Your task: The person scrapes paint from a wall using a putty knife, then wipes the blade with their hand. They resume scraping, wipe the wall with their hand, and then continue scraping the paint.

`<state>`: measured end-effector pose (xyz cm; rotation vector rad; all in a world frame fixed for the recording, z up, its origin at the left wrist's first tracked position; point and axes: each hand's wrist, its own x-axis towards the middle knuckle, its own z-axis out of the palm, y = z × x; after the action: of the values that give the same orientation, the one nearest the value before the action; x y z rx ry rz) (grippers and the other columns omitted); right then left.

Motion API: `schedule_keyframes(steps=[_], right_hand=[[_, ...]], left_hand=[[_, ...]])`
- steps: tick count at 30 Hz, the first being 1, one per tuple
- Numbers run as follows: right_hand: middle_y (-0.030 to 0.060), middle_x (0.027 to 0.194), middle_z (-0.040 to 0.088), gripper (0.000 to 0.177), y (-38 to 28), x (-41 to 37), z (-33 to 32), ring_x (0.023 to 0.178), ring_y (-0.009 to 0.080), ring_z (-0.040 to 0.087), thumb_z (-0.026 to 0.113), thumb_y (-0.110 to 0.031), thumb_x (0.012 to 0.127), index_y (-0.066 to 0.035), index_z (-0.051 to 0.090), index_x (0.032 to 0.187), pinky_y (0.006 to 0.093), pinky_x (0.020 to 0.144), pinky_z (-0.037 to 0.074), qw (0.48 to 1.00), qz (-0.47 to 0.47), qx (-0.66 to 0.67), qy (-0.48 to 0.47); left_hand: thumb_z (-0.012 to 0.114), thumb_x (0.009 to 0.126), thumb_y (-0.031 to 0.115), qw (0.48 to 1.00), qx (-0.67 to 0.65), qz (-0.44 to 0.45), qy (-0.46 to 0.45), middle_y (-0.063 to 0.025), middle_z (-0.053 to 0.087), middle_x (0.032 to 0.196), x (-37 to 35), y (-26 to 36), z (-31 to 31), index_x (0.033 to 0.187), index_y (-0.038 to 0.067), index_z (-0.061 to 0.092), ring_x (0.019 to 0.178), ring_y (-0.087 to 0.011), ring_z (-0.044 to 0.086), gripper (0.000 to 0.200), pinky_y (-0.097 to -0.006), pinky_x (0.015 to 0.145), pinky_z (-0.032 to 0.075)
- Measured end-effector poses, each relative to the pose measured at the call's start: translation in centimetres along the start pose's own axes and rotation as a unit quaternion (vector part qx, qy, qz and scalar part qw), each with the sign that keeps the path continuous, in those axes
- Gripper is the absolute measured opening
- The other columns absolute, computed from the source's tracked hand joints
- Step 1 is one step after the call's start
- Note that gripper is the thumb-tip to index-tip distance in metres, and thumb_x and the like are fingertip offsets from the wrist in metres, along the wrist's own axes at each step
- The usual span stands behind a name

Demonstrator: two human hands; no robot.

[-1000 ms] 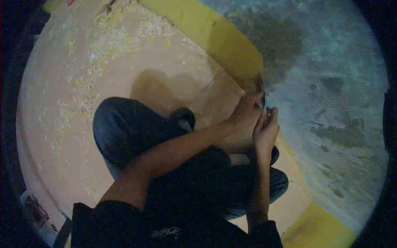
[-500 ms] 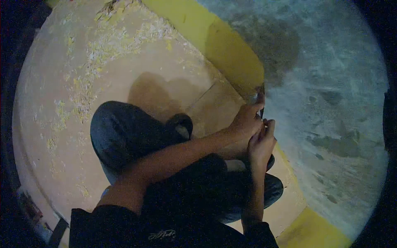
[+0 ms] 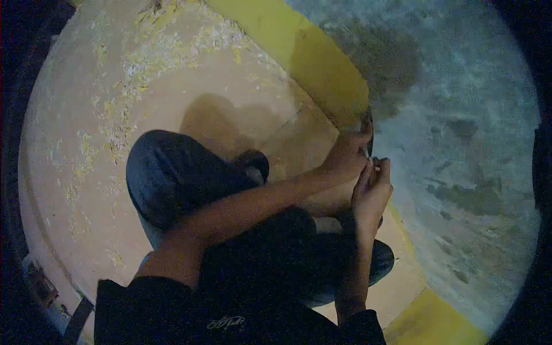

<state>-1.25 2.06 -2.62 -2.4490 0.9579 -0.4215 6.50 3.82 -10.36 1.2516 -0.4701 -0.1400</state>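
Note:
My left hand point(image 3: 346, 155) reaches across from the left, its fingers closed and bent toward the wall side. Right below it is my right hand point(image 3: 372, 195), with thumb and fingers pinched together. The fingertips of both hands meet around a small, thin, pale piece point(image 3: 365, 153); I cannot tell what it is. Just above the hands, a narrow dark shape point(image 3: 368, 123) shows against the edge of the yellow band.
My crossed legs in dark trousers point(image 3: 172, 178) rest on the beige floor point(image 3: 230, 75). Flakes of yellow and white paint point(image 3: 144, 63) litter it at the upper left. A yellow painted band point(image 3: 328, 69) borders a grey-blue patchy surface point(image 3: 460, 144) on the right.
Both hands have shifted slightly to the right and a little up, staying together. The left fingers are more bent now. The view has tilted a little.

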Motion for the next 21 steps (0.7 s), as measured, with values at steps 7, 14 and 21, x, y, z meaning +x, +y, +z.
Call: schedule_keyframes(steps=[7,14,21], right_hand=[[0.0275,0.078,0.063,0.013,-0.6,-0.1,-0.5,0.08,0.0417,0.067,0.051,-0.01,0.097,0.002,0.051,0.099,0.0385,0.061,0.048,0.999,0.033,-0.025,-0.025],[0.0295,0.088,0.064,0.012,-0.2,-0.8,-0.5,0.097,0.0452,0.062,0.053,-0.006,0.094,0.003,0.052,0.102,0.0377,0.067,0.05,0.999,0.036,-0.027,-0.018],[0.0283,0.079,0.064,0.014,-0.7,1.3,0.0,0.083,0.0381,0.069,0.053,-0.011,0.096,0.003,0.054,0.1,0.0381,0.063,0.049,1.0,-0.016,-0.012,-0.015]], left_hand=[[0.055,0.068,-0.004,0.983,0.038,-0.104,-0.143,-0.0352,0.06,0.1,0.5,0.9,-1.2,0.117,-0.009,0.056,0.092,-0.0431,0.065,0.05,-0.0441,0.078,0.049],[0.056,0.068,-0.005,0.965,-0.117,-0.092,-0.217,-0.0302,0.064,0.098,1.4,1.8,-3.5,0.105,-0.006,0.062,0.088,-0.036,0.067,0.037,-0.0416,0.077,0.05],[0.06,0.071,-0.001,0.987,-0.028,-0.114,-0.108,-0.0271,0.065,0.087,0.8,0.9,-1.0,0.103,-0.002,0.064,0.082,-0.034,0.066,0.033,-0.0418,0.072,0.05]])
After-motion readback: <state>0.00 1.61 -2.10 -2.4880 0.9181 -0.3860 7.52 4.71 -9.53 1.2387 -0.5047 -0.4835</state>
